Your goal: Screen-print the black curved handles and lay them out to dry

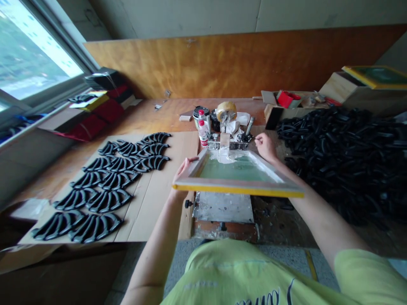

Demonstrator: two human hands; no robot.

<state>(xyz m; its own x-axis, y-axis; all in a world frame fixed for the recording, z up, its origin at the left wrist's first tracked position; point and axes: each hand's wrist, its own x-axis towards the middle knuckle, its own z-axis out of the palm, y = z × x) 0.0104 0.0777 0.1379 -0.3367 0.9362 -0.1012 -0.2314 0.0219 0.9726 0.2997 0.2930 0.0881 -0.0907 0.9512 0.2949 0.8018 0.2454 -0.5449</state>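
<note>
A screen printing frame (237,189) with a green mesh and a yellow front edge is held tilted up above a flat metal plate (222,207). My left hand (182,173) grips the frame's left side. At the back, a hinge clamp (227,145) carries the frame, with white tape around the joint. My right hand (266,147) is just right of the clamp, beyond the frame's right side. Its fingers are curled and pinched together; whatever they hold, if anything, is too small to make out.
Rows of curved black pieces (110,195) lie on cardboard (152,203) at left. A large heap of similar black pieces (337,156) covers the right side. Behind the clamp stand a red-capped bottle (202,133) and a tape roll (226,111). Another screen (378,76) rests on a box.
</note>
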